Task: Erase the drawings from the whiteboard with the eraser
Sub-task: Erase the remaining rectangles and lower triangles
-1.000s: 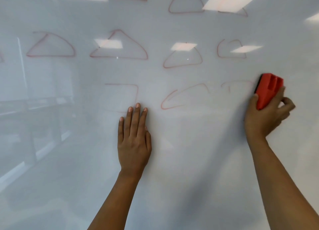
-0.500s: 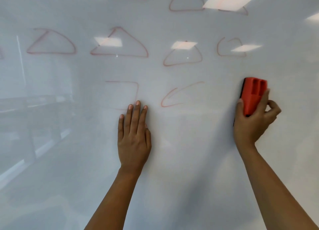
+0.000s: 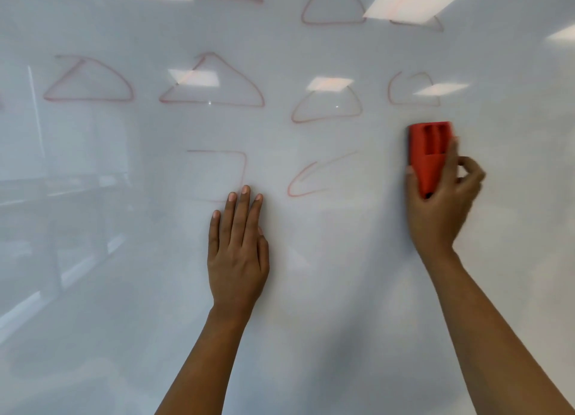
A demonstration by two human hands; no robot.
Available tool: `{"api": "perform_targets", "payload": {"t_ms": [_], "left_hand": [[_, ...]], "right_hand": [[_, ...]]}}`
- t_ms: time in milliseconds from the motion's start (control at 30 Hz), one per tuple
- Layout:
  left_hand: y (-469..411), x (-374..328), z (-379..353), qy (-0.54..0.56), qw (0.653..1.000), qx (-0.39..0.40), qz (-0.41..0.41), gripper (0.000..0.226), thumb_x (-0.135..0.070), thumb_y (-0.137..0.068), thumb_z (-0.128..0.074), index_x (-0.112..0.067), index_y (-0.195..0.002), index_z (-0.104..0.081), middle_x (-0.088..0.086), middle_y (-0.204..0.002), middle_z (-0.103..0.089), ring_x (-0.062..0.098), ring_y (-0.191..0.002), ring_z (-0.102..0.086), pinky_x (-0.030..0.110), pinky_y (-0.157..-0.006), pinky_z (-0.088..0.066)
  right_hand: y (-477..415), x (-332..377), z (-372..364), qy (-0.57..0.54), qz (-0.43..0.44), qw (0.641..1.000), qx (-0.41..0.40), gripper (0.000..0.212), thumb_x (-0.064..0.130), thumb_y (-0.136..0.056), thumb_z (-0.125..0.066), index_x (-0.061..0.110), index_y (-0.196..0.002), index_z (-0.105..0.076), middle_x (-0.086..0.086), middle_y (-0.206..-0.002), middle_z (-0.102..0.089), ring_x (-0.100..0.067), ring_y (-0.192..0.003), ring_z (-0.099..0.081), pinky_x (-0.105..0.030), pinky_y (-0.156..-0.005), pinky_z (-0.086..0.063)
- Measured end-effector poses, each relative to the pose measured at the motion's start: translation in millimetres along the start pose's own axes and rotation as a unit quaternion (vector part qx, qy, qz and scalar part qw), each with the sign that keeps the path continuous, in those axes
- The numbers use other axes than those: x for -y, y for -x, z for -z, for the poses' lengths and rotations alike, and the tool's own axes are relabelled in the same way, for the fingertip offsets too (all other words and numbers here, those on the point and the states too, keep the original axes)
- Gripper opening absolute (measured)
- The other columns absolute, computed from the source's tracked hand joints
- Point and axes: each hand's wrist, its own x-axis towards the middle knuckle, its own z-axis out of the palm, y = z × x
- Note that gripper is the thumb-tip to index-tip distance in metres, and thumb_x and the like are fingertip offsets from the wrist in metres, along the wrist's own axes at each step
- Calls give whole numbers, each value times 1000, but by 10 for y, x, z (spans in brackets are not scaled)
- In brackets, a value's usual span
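Gripping red eraser, right hand's fingers curled round it, at three o'clock of half-wiped drawing, ready to sweep; bracing against whiteboard with flat left hand, fingers together.

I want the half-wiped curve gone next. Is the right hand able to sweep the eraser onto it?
Probably yes: the right hand grips the eraser right of the curve, only bare whiteboard lies between, and the left hand rests lower left.

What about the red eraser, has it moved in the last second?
Yes. The eraser slid left across the whiteboard: it was right of the half-erased outline, and now sits directly below it.
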Motion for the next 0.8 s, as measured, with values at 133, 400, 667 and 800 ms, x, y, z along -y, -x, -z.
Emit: {"api": "perform_targets", "payload": {"t_ms": [133,400,667,800], "left_hand": [[5,-9,7,0,1000,0,3,50,-9,-98,-35,-11,-148,-36,6,-156,-30,21,-146,-25,41,-120,-20],[2,0,-13,-6,1000,2,7,50,-10,-98,-34,-11,-148,-34,6,-157,-29,22,-146,-24,43,-120,-20],[2,-10,24,1,1000,12,7,49,-12,-99,-32,-11,-148,-36,6,-156,-30,21,-146,-24,42,-120,-20],[7,-32,20,4,1000,12,6,50,-10,-98,-34,-11,-147,-36,6,-156,-29,21,-146,-24,43,-119,-22]], "right_hand": [[-72,-478,96,4,-262,963,-55,68,43,-89,-54,22,-149,-29,-17,-138,-34,-36,-120,-39,-48,-94,-42],[950,-226,164,-24,-254,966,-31,68,28,-91,-62,10,-148,-31,-28,-131,-36,-43,-114,-41,-53,-95,-41],[1143,342,133,6,236,963,130,65,43,-89,-55,14,-144,-36,-13,-123,-42,-29,-98,-46,-40,-83,-41],[629,334,52,-1,-4,1000,23,66,37,-89,-60,11,-145,-37,-22,-125,-45,-34,-106,-45,-44,-92,-41]]}}
